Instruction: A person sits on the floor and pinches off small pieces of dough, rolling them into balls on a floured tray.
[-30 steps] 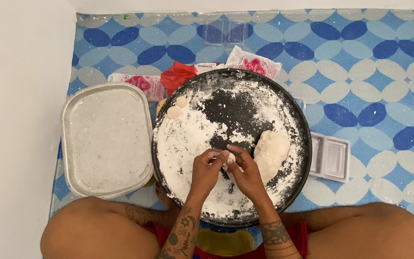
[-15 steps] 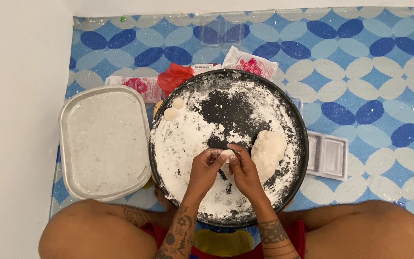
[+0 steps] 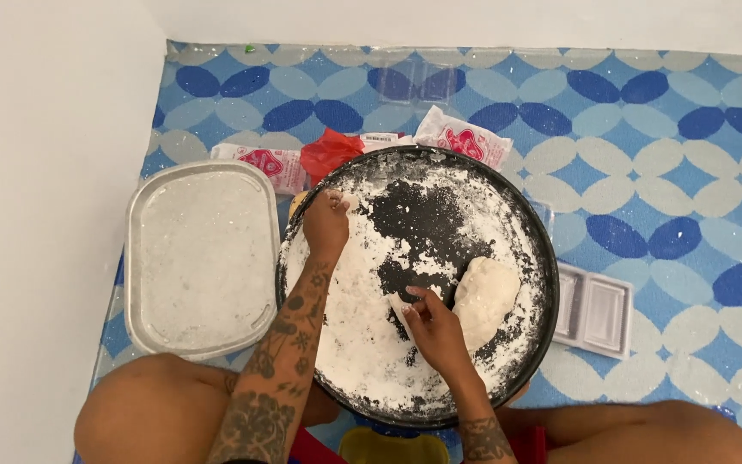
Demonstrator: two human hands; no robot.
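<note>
Round pan [image 3: 536, 225]: dark metal, matt, coated in patches with dry white flour [image 3: 349, 331], powdery and rough.
Dough lump [image 3: 484, 294]: pale, soft, smooth, dusted matt.
Rectangular tray [image 3: 202, 258]: light grey metal, dull sheen, thin floury film.
Packets [image 3: 461, 137]: glossy plastic film, white and red, crinkled.
Small insert tray [image 3: 599, 311]: thin white moulded plastic, slightly shiny.
Floor mat [image 3: 663, 155]: blue patterned, smooth, low sheen.
Wall [image 3: 45, 172]: white, matt.

Left hand [image 3: 326, 225] outstretched, fingers curled — right hand [image 3: 434, 329] nearer the body, fingertips pinched.
</note>
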